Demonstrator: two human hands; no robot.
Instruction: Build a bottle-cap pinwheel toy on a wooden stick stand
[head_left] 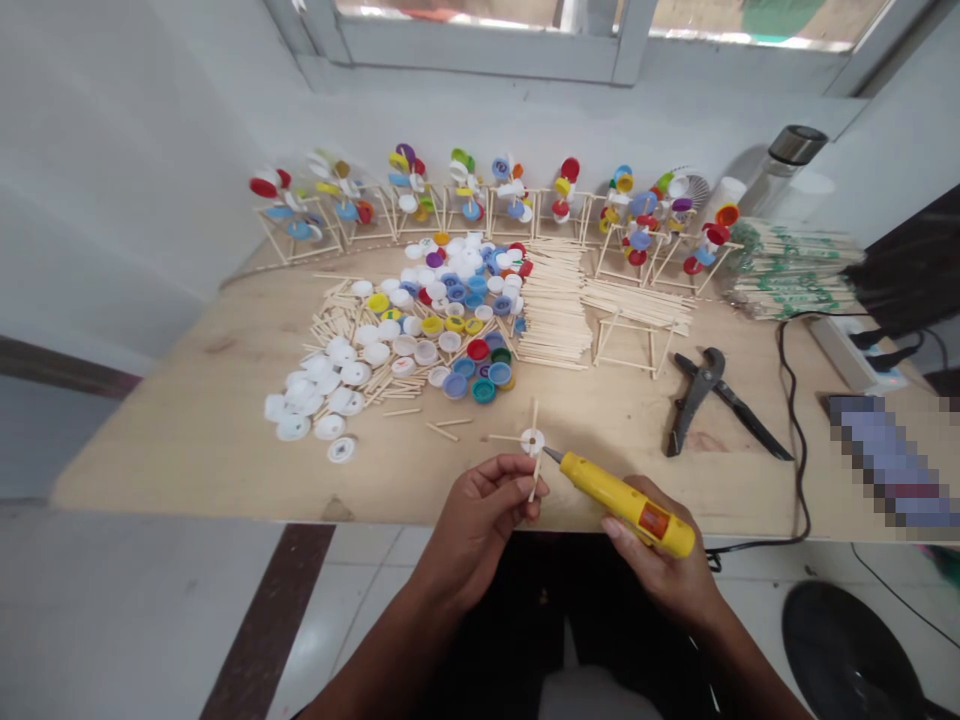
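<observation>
Between the thumb and fingers of my left hand (491,520) is a short wooden stick (535,476). It meets a small white ring (532,441) with a hole in its middle. Two more sticks stand out from the ring, one to the left and one away from me. My right hand (667,560) is wrapped round a yellow glue gun (626,498). The gun's grey nozzle points left, right at the ring's edge by the held stick. Whether glue is coming out is too small to tell.
Bottle caps (450,290) and loose sticks (555,310) are heaped mid-table. Stick frames with coloured cap wheels (472,190) line the back. Pliers (701,400), a black cord (799,470), a power strip (855,355) and a blurred phone (892,460) lie to the right.
</observation>
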